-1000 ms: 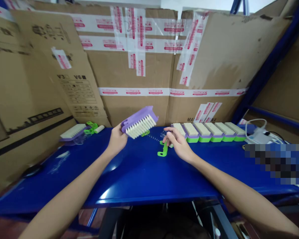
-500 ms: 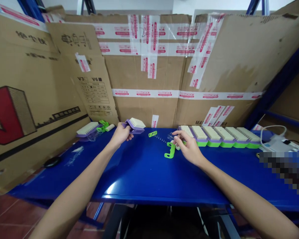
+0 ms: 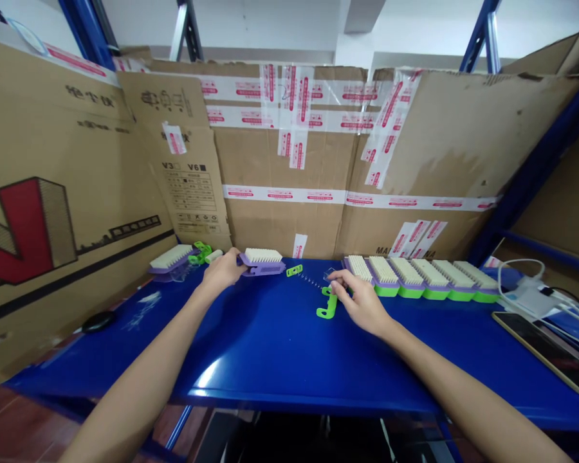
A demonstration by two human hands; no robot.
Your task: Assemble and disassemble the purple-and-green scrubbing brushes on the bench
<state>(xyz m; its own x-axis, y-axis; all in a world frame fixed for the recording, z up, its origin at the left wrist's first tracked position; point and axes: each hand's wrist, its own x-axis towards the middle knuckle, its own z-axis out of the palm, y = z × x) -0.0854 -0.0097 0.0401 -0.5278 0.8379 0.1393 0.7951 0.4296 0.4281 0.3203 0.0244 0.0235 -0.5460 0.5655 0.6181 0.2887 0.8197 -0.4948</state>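
Note:
My left hand (image 3: 223, 270) is closed on the left end of a purple scrub brush (image 3: 264, 262) with cream bristles facing up. The brush is level, at the back of the blue table; whether it rests there I cannot tell. My right hand (image 3: 361, 301) pinches a small clear piece (image 3: 327, 274), thin and hard to make out. Just left of those fingers lies a bright green bracket (image 3: 327, 303). A thin metal spring (image 3: 311, 281) stretches between it and a small green slotted plate (image 3: 294, 271).
Several brushes with green bases (image 3: 408, 278) stand in a row at the back right. Another purple brush (image 3: 171, 258) and green parts (image 3: 201, 252) lie at the back left. A phone (image 3: 547, 350), white charger (image 3: 528, 299) and black object (image 3: 99, 321) sit near the sides. Cardboard (image 3: 284, 154) walls the back.
The brush in my left hand has gone from tilted to level and lower. My right hand keeps its pinch near the green bracket. The view has tipped upward.

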